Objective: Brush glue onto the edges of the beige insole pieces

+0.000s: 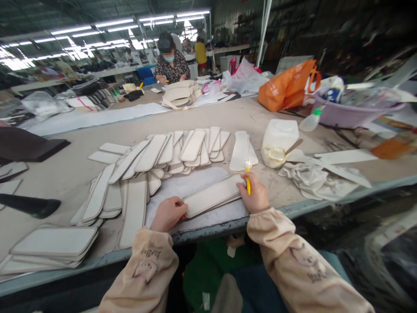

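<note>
between the two hands, at the near edge of the bench (250, 117), lies a small stack of pale panels (213, 195), long strips with rounded corners and dark rims. its long axis runs crosswise, roughly along the bench edge, rising to the right, so that the right end sits a little farther from the person than the left end. each hand has one end: the left hand (169, 214) is closed with thumb and curled fingers on the left end, and the right hand (256, 193) pinches the far corner of the right end while also gripping a yellow-handled tool (248, 184).

that tool stands nearly across the stack's axis, its whitish tip pointing away from the person, toward a loose group of panels (239, 150) just beyond; whether the tip touches them i cannot tell. the right hand is also the nearer one to the white plastic tub (280, 130) with its cream-coloured paste (274, 155), which stands beyond it and to the right. the left hand is nearer to the overlapping heap of panels (156, 154), which spreads beyond the stack and to its left. under the stack, a white sheet (195, 182) shows on both long sides.
</note>
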`<state>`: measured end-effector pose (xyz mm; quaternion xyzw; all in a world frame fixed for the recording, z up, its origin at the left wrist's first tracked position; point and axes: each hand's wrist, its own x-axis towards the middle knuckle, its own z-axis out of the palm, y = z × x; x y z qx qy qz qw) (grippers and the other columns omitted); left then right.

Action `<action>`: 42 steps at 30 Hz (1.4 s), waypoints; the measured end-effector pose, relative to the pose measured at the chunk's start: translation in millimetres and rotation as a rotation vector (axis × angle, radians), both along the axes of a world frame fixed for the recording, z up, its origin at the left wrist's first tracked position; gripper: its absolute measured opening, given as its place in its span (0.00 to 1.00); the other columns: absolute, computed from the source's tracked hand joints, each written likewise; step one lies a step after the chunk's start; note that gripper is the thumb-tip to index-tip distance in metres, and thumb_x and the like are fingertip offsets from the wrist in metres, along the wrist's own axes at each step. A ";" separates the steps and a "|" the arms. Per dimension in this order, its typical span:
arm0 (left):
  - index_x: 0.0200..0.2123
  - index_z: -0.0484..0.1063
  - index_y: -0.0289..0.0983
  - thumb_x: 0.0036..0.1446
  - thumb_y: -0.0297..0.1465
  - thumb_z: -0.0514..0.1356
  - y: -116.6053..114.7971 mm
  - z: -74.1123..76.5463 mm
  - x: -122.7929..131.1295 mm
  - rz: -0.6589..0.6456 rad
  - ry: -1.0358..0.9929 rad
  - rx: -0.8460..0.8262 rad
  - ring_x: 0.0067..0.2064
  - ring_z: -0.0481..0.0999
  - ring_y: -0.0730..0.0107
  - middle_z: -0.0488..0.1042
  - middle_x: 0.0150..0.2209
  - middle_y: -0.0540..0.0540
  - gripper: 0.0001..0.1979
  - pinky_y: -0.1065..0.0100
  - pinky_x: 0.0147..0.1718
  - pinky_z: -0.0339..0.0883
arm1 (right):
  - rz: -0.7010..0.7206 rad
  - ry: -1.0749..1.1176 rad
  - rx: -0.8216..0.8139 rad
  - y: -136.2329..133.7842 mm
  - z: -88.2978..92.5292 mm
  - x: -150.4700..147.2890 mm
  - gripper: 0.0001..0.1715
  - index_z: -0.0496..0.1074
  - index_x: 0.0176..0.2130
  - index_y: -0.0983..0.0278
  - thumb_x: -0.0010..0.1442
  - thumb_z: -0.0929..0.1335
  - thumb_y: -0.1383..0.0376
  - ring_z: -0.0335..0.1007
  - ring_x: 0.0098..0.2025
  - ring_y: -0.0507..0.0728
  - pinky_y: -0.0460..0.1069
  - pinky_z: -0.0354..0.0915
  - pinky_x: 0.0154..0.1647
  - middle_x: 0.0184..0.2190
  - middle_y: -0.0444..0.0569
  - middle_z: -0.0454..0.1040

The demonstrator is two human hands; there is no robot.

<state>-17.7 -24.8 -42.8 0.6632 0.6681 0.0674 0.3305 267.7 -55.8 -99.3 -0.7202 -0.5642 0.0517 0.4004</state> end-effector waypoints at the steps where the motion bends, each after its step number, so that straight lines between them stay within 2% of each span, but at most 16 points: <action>1: 0.24 0.71 0.39 0.48 0.35 0.56 -0.2 0.2 0.2 -0.004 0.008 0.000 0.27 0.77 0.66 0.75 0.19 0.50 0.07 0.70 0.29 0.64 | 0.000 0.002 0.002 0.3 -0.6 0.1 0.15 0.66 0.45 0.60 0.56 0.65 0.63 0.74 0.33 0.59 0.52 0.67 0.37 0.36 0.47 0.77; 5: 0.24 0.71 0.39 0.49 0.36 0.56 -0.7 1.2 1.0 0.000 0.036 -0.009 0.28 0.77 0.65 0.75 0.18 0.50 0.08 0.69 0.29 0.63 | 0.004 0.005 0.029 1.6 -2.2 0.6 0.15 0.66 0.45 0.60 0.57 0.65 0.63 0.74 0.35 0.59 0.52 0.67 0.38 0.38 0.48 0.77; 14: 0.26 0.72 0.40 0.49 0.37 0.55 -1.1 3.3 2.7 -0.004 0.076 -0.004 0.28 0.76 0.64 0.75 0.18 0.51 0.09 0.68 0.30 0.62 | -0.006 -0.061 0.022 2.3 -6.1 1.0 0.15 0.67 0.46 0.61 0.58 0.66 0.63 0.74 0.36 0.60 0.53 0.69 0.38 0.37 0.49 0.77; 18: 0.25 0.72 0.40 0.50 0.37 0.55 -1.1 4.6 3.2 -0.029 0.089 0.001 0.27 0.76 0.65 0.75 0.19 0.51 0.10 0.68 0.29 0.60 | 0.027 -0.167 0.109 0.3 1.3 0.4 0.14 0.67 0.46 0.61 0.58 0.66 0.66 0.71 0.46 0.62 0.56 0.68 0.46 0.40 0.51 0.77; 20: 0.25 0.71 0.39 0.50 0.38 0.54 -0.6 4.5 2.6 -0.050 0.099 0.009 0.28 0.75 0.65 0.75 0.19 0.51 0.10 0.68 0.29 0.59 | 0.108 -0.196 0.175 -3.6 8.3 -5.6 0.13 0.67 0.47 0.61 0.60 0.65 0.68 0.68 0.50 0.62 0.56 0.67 0.51 0.41 0.51 0.76; 22: 0.24 0.70 0.39 0.51 0.38 0.54 0.0 4.0 1.7 -0.076 0.114 0.013 0.28 0.74 0.65 0.76 0.20 0.51 0.11 0.68 0.29 0.59 | 0.247 -0.184 0.201 -9.0 14.6 -17.6 0.11 0.66 0.46 0.60 0.62 0.64 0.67 0.68 0.51 0.60 0.56 0.66 0.53 0.43 0.52 0.75; 25: 0.24 0.70 0.39 0.51 0.39 0.54 1.2 3.6 1.0 -0.096 0.132 0.005 0.27 0.74 0.65 0.76 0.20 0.51 0.12 0.68 0.29 0.58 | 0.503 -0.160 0.163 -16.3 17.3 -40.3 0.07 0.66 0.44 0.60 0.64 0.64 0.65 0.69 0.52 0.57 0.55 0.64 0.56 0.45 0.52 0.74; 28: 0.24 0.70 0.40 0.52 0.40 0.53 2.3 3.7 1.5 -0.097 0.153 -0.010 0.28 0.74 0.64 0.76 0.20 0.51 0.12 0.68 0.29 0.58 | 0.614 -0.169 0.089 -19.5 11.5 -52.6 0.08 0.65 0.43 0.60 0.63 0.66 0.63 0.69 0.53 0.58 0.57 0.62 0.58 0.44 0.52 0.75; 32: 0.24 0.69 0.40 0.52 0.40 0.53 3.4 3.3 1.9 -0.120 0.159 -0.009 0.28 0.74 0.65 0.75 0.20 0.51 0.12 0.68 0.29 0.58 | 0.573 -0.167 0.033 -19.3 2.4 -40.0 0.12 0.65 0.45 0.60 0.62 0.67 0.61 0.67 0.57 0.59 0.61 0.60 0.60 0.47 0.54 0.75; 37: 0.24 0.68 0.39 0.53 0.39 0.53 4.3 1.2 0.7 -0.132 0.152 -0.008 0.27 0.74 0.66 0.75 0.20 0.51 0.12 0.69 0.29 0.58 | 0.393 -0.189 0.022 -17.4 -1.6 -6.9 0.13 0.65 0.47 0.60 0.62 0.67 0.62 0.68 0.57 0.60 0.61 0.61 0.59 0.46 0.53 0.76; 39: 0.24 0.68 0.39 0.53 0.38 0.53 4.6 -0.1 0.0 -0.128 0.151 -0.004 0.27 0.74 0.66 0.75 0.20 0.50 0.11 0.69 0.29 0.58 | 0.304 -0.186 0.018 -16.2 -1.8 2.9 0.12 0.65 0.47 0.61 0.62 0.66 0.63 0.70 0.54 0.61 0.59 0.64 0.56 0.44 0.53 0.76; 42: 0.24 0.68 0.39 0.53 0.38 0.52 4.7 -2.0 -0.6 -0.128 0.144 0.002 0.27 0.75 0.66 0.74 0.19 0.51 0.11 0.69 0.29 0.59 | 0.129 -0.137 -0.014 -14.0 -0.8 10.9 0.13 0.65 0.47 0.62 0.63 0.65 0.62 0.75 0.45 0.60 0.55 0.70 0.45 0.41 0.53 0.76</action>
